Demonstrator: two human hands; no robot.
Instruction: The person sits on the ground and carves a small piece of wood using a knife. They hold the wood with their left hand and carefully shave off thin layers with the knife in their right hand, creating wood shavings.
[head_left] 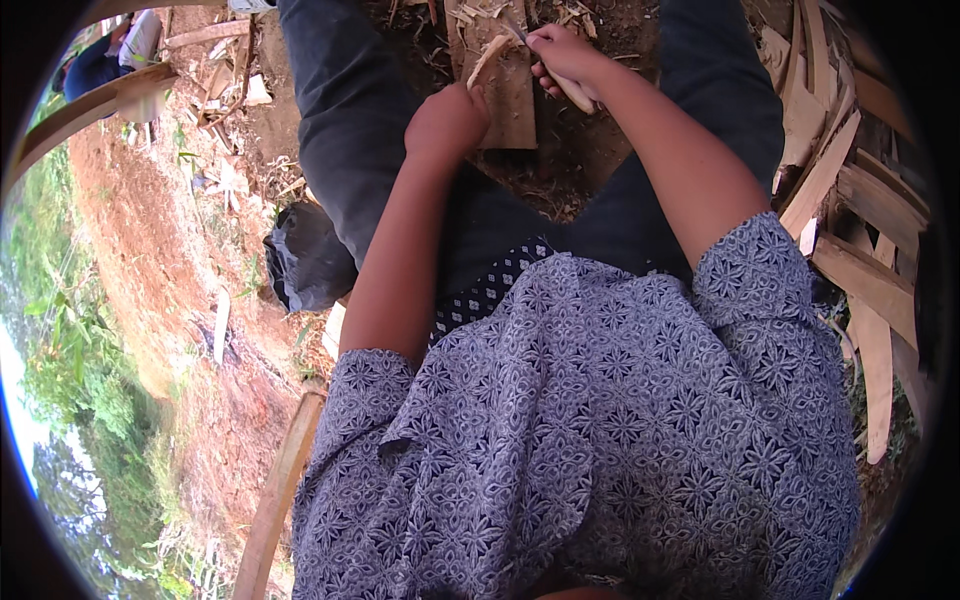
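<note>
My left hand (448, 122) is closed, its fingertips gripping the lower end of a small pale piece of wood (490, 57) that tilts up to the right. My right hand (562, 58) is wrapped round a knife; its light wooden handle (577, 96) sticks out below the fist. The short dark blade (516, 31) points up and left, close to the top of the wood piece; whether they touch I cannot tell. Beneath both hands, between my legs, lies a flat wooden board (512, 128) with pale shavings (484, 12) at its far end.
Split wood slabs (868, 285) are heaped at my right. By my left leg sits a black plastic bag (308, 258). A wooden pole (280, 490) slants at the lower left. Reddish ground (140, 260) with scattered chips extends left, where another person (105, 55) appears at the upper edge.
</note>
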